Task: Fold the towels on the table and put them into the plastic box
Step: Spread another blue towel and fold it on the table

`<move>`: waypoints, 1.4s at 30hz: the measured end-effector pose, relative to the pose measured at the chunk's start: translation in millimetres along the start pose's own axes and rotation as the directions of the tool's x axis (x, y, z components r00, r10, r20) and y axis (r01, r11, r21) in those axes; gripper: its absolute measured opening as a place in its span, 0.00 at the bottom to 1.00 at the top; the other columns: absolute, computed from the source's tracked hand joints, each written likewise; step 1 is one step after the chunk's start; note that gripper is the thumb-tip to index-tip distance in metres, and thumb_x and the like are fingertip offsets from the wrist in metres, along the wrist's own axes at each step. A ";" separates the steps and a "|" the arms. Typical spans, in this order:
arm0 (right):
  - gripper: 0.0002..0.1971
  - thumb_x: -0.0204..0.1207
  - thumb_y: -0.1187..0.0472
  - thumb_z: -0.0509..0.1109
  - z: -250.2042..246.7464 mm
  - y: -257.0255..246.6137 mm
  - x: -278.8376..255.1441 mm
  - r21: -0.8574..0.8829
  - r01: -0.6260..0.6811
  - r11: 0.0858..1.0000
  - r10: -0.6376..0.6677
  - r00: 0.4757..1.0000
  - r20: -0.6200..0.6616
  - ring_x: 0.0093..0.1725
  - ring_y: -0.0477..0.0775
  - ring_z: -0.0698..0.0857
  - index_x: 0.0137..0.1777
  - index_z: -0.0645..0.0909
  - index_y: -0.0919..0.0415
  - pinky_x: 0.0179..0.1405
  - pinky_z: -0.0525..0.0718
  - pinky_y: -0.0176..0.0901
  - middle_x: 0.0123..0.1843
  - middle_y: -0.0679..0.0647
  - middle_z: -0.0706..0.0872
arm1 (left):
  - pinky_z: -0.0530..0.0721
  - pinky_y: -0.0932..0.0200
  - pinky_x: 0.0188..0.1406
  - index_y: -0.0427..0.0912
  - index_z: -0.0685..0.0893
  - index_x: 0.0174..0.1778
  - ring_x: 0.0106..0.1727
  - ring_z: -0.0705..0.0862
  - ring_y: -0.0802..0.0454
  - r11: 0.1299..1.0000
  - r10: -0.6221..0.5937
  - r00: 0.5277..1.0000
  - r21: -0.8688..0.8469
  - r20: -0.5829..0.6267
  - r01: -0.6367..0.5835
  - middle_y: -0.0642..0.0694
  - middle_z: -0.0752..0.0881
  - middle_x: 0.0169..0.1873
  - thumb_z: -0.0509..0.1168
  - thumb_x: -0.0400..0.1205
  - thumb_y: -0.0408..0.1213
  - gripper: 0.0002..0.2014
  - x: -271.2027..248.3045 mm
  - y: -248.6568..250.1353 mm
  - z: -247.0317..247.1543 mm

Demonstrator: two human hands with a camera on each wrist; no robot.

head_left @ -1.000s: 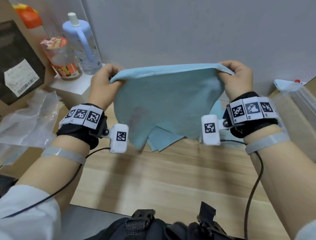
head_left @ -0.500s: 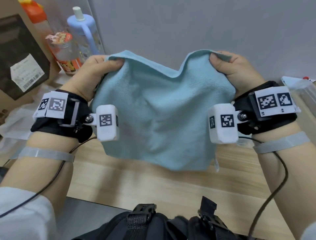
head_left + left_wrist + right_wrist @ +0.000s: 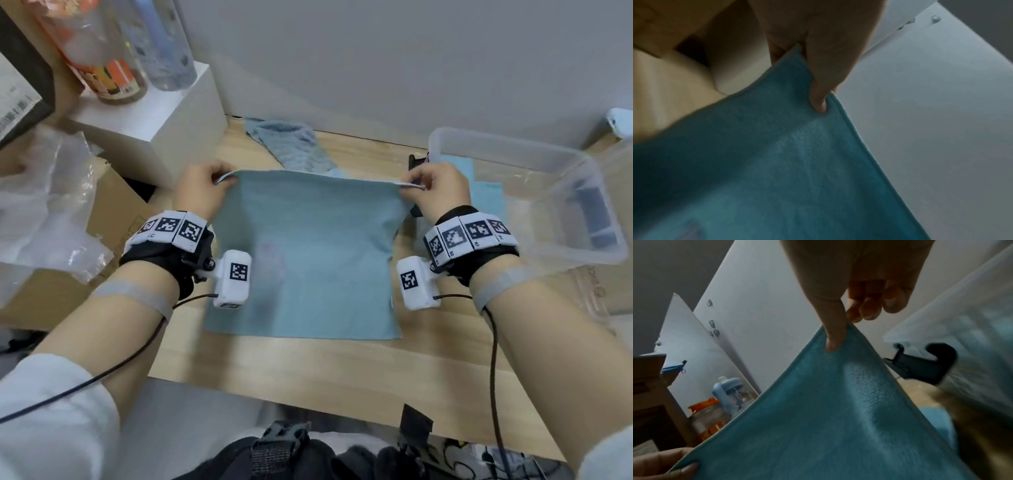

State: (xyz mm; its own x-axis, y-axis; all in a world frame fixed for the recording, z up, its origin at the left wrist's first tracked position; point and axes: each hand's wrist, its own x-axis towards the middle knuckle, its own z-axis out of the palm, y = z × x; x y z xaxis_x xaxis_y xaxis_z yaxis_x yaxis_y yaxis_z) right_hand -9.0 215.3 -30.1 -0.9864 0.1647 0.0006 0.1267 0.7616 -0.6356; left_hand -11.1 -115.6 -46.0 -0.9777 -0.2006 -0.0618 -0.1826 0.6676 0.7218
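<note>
Head view: light blue towel [image 3: 308,253] spread over the wooden table [image 3: 308,370], near edge lying flat, far edge lifted. Left hand [image 3: 202,192] pinches the far-left corner, right hand [image 3: 435,188] the far-right one, fingers curled on the hem. Holding both far corners keeps that edge taut and square, probably so it can be brought over to the near edge for a first fold. Clear plastic box [image 3: 565,164] sits just right of the right hand (handy drop spot), with something blue visible in or under it, can't tell which. Another rumpled blue towel [image 3: 291,144] lies behind by the wall, not yet folded. White box [image 3: 150,116] with bottles at far left.

Left wrist view: thumb pressed on top of the cloth at the corner hem, other fingers hidden underneath; firm pinch, towel sloping away below.

Right wrist view: thumb on top, index under the corner, remaining fingers curled loosely clear of the cloth. The other hand shows at lower left on the same edge; box wall at right.
</note>
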 end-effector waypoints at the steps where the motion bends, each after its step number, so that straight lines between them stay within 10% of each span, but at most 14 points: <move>1: 0.05 0.66 0.62 0.75 5.1 7.0 -5.6 -0.010 -0.002 1.000 0.003 1.000 0.015 0.36 0.52 0.75 0.38 0.85 0.51 0.35 0.71 0.37 0.35 0.56 0.78 | 0.74 0.63 0.47 0.39 0.86 0.53 0.56 0.84 0.43 1.000 0.003 1.000 -0.016 0.003 -0.003 0.38 0.88 0.51 0.65 0.78 0.30 0.10 -6.1 -8.8 3.8; 6: 0.09 0.65 0.68 0.75 20.5 29.5 -46.6 0.045 0.038 0.998 -0.041 0.997 0.068 0.28 0.42 0.71 0.41 0.87 0.53 0.31 0.68 0.25 0.27 0.46 0.69 | 0.73 0.83 0.39 0.46 0.87 0.45 0.36 0.81 0.75 0.992 -0.069 0.995 -0.106 0.068 0.076 0.48 0.87 0.41 0.68 0.75 0.28 0.08 -47.1 -51.2 16.4; 13: 0.16 0.63 0.73 0.71 51.5 68.7 -104.5 0.025 -0.054 0.998 0.048 0.976 0.210 0.30 0.42 0.71 0.35 0.83 0.48 0.34 0.68 0.33 0.27 0.42 0.70 | 0.72 0.83 0.34 0.39 0.88 0.47 0.34 0.80 0.65 0.976 -0.172 0.978 -0.112 0.121 0.186 0.52 0.82 0.38 0.71 0.71 0.24 0.12 -100.7 -93.7 33.1; 17: 0.16 0.61 0.73 0.72 60.2 86.0 -121.4 0.044 -0.104 0.994 0.092 0.972 0.216 0.29 0.43 0.72 0.34 0.84 0.47 0.34 0.69 0.32 0.27 0.44 0.70 | 0.73 0.75 0.48 0.39 0.89 0.48 0.41 0.77 0.63 0.994 -0.069 0.985 -0.071 0.155 0.081 0.57 0.77 0.38 0.73 0.68 0.23 0.14 -115.3 -107.5 35.0; 20: 0.20 0.61 0.75 0.69 63.9 92.7 -131.3 0.067 -0.144 0.987 0.123 0.962 0.245 0.28 0.44 0.70 0.30 0.81 0.43 0.33 0.67 0.34 0.26 0.45 0.70 | 0.75 0.58 0.57 0.64 0.90 0.36 0.49 0.78 0.52 0.998 -0.009 0.983 -0.052 0.181 0.019 0.62 0.79 0.37 0.75 0.67 0.25 0.22 -123.3 -115.9 34.4; 25: 0.20 0.62 0.73 0.68 64.0 100.4 -142.9 0.009 -0.229 0.973 0.215 0.923 0.320 0.30 0.48 0.73 0.28 0.80 0.41 0.36 0.71 0.40 0.27 0.46 0.73 | 0.71 0.72 0.53 0.81 0.80 0.25 0.49 0.76 0.54 0.999 -0.031 0.956 0.030 0.293 0.023 0.60 0.78 0.37 0.78 0.64 0.29 0.32 -128.5 -126.6 36.7; 30: 0.18 0.66 0.72 0.65 62.1 98.0 -138.7 -0.187 -0.212 0.959 0.278 0.831 0.481 0.42 0.53 0.78 0.30 0.83 0.45 0.42 0.72 0.41 0.41 0.50 0.79 | 0.77 0.56 0.55 0.72 0.85 0.28 0.47 0.81 0.54 0.988 -0.137 0.871 0.128 0.472 0.086 0.57 0.81 0.39 0.81 0.61 0.43 0.16 -118.5 -116.4 30.1; 32: 0.21 0.63 0.76 0.63 60.5 92.4 -129.0 -0.130 -0.286 0.949 0.313 0.818 0.483 0.38 0.53 0.78 0.26 0.82 0.46 0.36 0.73 0.40 0.36 0.49 0.79 | 0.77 0.57 0.45 0.59 0.87 0.28 0.38 0.80 0.58 0.986 -0.163 0.913 0.033 0.373 0.162 0.56 0.83 0.33 0.77 0.67 0.42 0.07 -109.0 -106.3 30.6; 36: 0.12 0.67 0.73 0.61 64.7 85.0 -107.0 0.071 -0.456 0.887 0.434 0.877 0.207 0.42 0.55 0.78 0.39 0.76 0.54 0.43 0.73 0.39 0.35 0.49 0.78 | 0.78 0.51 0.51 0.44 0.76 0.47 0.45 0.78 0.49 0.941 -0.330 0.944 -0.076 0.032 0.331 0.54 0.78 0.35 0.74 0.73 0.38 0.14 -83.9 -99.0 36.0; 42: 0.13 0.69 0.57 0.72 82.4 79.4 -91.7 0.083 -0.485 0.871 0.462 0.864 0.202 0.46 0.52 0.77 0.53 0.78 0.57 0.47 0.73 0.41 0.35 0.46 0.77 | 0.79 0.55 0.43 0.37 0.83 0.54 0.47 0.82 0.46 0.875 -0.441 0.878 -0.127 0.186 0.467 0.42 0.84 0.48 0.71 0.76 0.42 0.15 -69.4 -85.6 49.0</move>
State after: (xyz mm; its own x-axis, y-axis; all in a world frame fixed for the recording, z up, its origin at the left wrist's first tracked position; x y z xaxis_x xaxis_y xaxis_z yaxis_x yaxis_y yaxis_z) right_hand 82.9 209.0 -144.2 -0.8147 0.3674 -0.4487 0.5798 0.5313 -0.6177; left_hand 67.3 -123.7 -137.3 -0.7970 -0.3369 -0.5012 -0.6031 0.3993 0.6906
